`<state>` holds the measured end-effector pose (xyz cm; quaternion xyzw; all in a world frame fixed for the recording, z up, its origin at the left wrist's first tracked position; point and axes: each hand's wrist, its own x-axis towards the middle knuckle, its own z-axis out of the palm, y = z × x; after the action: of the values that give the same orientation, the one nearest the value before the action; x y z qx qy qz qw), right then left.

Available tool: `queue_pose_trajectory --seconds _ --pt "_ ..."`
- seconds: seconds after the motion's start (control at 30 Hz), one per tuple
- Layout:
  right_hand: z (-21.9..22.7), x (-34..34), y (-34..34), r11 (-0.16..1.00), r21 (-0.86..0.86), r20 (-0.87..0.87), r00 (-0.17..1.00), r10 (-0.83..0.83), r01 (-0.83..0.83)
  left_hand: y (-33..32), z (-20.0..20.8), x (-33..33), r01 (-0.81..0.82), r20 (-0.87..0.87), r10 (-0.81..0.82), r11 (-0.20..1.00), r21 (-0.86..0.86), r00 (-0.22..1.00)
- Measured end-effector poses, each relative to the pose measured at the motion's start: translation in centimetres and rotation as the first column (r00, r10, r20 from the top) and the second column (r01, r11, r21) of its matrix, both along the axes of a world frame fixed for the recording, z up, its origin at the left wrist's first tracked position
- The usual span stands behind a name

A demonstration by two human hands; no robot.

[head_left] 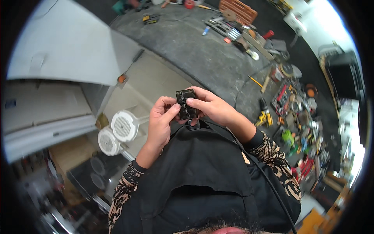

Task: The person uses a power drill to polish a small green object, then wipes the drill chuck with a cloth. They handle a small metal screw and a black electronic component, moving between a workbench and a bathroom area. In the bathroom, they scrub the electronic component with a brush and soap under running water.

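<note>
Both hands hold a small black rectangular box (187, 110) upright in front of my apron. Pale marks or fittings run down its face, too small to make out. My left hand (164, 113) grips its left edge, thumb on the face and fingers curled behind. On the other side my right hand (210, 105) is closed round the right edge, its thumb pressed on the middle of the face. A small dark piece (193, 124) shows just below the box, against the apron (206, 156); whether it is joined to the box I cannot tell.
A dark workbench (171, 39) stretches ahead and to the right. On it lie a yellow drill (265, 116), a pencil (255, 81), an orange case (239, 11) and many loose tools. Two white round stools (124, 125) stand at the left. A black cable (272, 187) hangs along my right side.
</note>
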<state>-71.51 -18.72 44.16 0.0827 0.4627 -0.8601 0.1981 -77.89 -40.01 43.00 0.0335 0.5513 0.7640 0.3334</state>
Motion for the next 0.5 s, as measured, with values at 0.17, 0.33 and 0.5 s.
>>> queue_pose_trajectory --seconds 0.17,0.33,0.5 --pt "-0.4 3.3 0.4 0.949 0.028 0.084 0.945 -0.315 0.314 3.6 -0.6 -2.6 0.309 0.099 -0.313 0.949 0.059 0.945" --pt "0.3 9.0 1.8 0.831 0.071 0.105 0.824 -0.557 0.552 8.3 -1.4 -0.5 0.494 0.215 -0.513 0.858 0.140 0.831" --pt "-0.7 15.2 4.1 0.736 -0.004 0.138 0.729 -0.670 0.677 13.3 -1.5 3.2 0.636 0.246 -0.649 0.759 0.144 0.719"
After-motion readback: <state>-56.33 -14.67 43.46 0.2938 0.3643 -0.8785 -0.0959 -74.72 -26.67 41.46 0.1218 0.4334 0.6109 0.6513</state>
